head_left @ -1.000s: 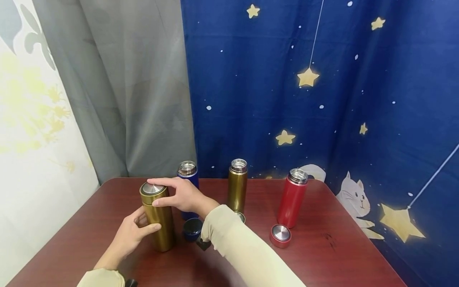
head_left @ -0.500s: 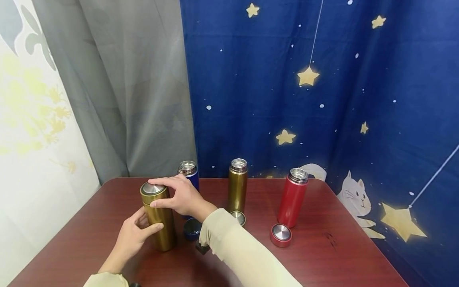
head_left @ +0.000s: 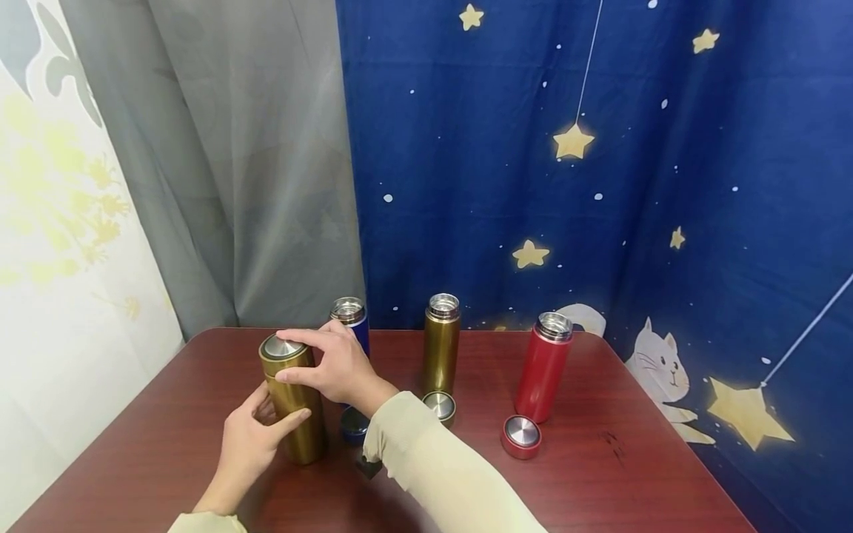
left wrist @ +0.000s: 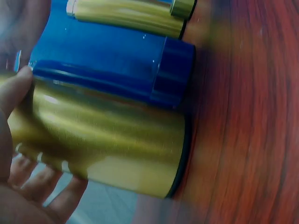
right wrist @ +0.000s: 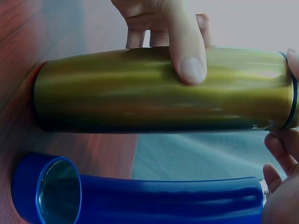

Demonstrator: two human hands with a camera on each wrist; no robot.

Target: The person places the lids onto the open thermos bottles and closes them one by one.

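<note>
A tall gold thermos stands upright on the table at the left, its cap of gold with a steel top set on it. My left hand grips the body, thumb across the near side and fingers round the far side, as the right wrist view also shows. Up at the top, my right hand holds the cap, with thumb at its lower edge and a finger over the steel disc. Just behind the right hand stands an uncapped blue thermos, partly hidden. Its blue cap lies in front of it.
Farther right stand an uncapped gold thermos and an uncapped red thermos. A gold cap and a red cap lie before them. The dark red table ends at curtains behind.
The left thumb has slid slightly right and up along the gold thermos. My right forearm has shifted a little left, uncovering more of the loose gold cap. The thermos stays in place.
</note>
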